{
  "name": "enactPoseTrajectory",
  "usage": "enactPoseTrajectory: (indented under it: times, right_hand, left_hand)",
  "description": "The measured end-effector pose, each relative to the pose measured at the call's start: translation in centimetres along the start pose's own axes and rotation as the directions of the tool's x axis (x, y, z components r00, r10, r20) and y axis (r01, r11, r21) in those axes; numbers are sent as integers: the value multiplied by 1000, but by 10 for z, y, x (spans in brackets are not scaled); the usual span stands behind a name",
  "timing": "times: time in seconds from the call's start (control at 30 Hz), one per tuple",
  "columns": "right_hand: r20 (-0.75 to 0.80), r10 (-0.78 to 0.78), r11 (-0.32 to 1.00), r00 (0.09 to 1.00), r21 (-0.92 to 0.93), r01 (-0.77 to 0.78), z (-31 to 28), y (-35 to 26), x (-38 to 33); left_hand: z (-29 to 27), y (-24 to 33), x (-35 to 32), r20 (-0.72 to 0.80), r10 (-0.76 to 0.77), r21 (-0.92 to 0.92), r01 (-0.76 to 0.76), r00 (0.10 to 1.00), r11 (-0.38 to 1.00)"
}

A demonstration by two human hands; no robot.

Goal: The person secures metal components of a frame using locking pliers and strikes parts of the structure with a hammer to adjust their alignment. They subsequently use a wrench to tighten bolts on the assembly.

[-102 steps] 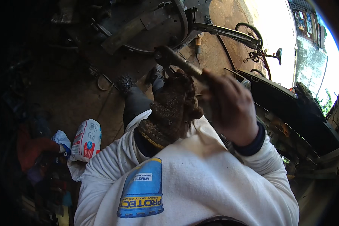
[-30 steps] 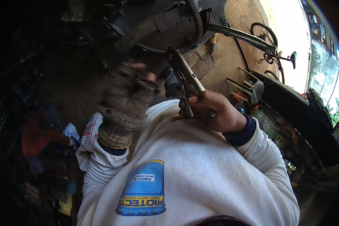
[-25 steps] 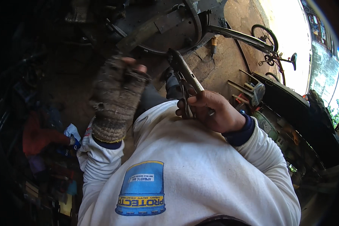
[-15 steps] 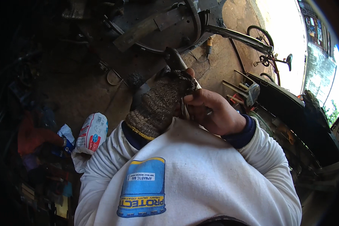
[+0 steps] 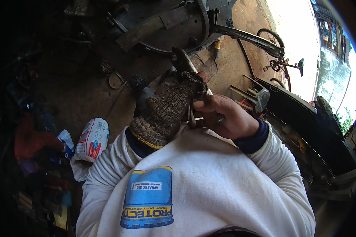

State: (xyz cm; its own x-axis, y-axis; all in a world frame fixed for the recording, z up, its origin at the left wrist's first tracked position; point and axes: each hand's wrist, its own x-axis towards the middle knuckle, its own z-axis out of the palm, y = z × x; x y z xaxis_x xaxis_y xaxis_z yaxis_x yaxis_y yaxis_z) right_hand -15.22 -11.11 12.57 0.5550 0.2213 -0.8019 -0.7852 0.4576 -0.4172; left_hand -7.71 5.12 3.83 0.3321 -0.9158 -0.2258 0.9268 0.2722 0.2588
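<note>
Pliers (image 5: 184,63) held at chest height over the dirt floor (image 5: 87,98): bare right hand (image 5: 221,116) closed around the handles, gloved left hand (image 5: 170,106) wrapped over the upper part. Jaws appear empty; no workpiece engaged yet, judging from this view.

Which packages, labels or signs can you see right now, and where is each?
Sack: on the ground at the person's left, a plump white bag with red and blue print.
Printed patch: on the front of the white sweatshirt, a blue can shape with yellow bands.
</note>
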Motion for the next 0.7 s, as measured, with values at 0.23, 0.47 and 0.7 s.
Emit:
enactPoseTrajectory:
  times: [0.23, 0.47, 0.7]
  right_hand:
    - [-111, 10, 988, 994, 152, 8, 19, 3, 5]
    - [-134, -73, 997, 988, 1, 74, 21, 8, 8]
    - [-183, -86, 996, 979, -12, 85, 26, 4, 5]
  left_hand:
    - [7, 8, -5, -17, 98, 406, -82, 995, 910]
    - [5, 8, 0, 138, 169, 982, -156, 976, 104]
    - [4, 7, -3, 67, 246, 880, -173, 967, 442]
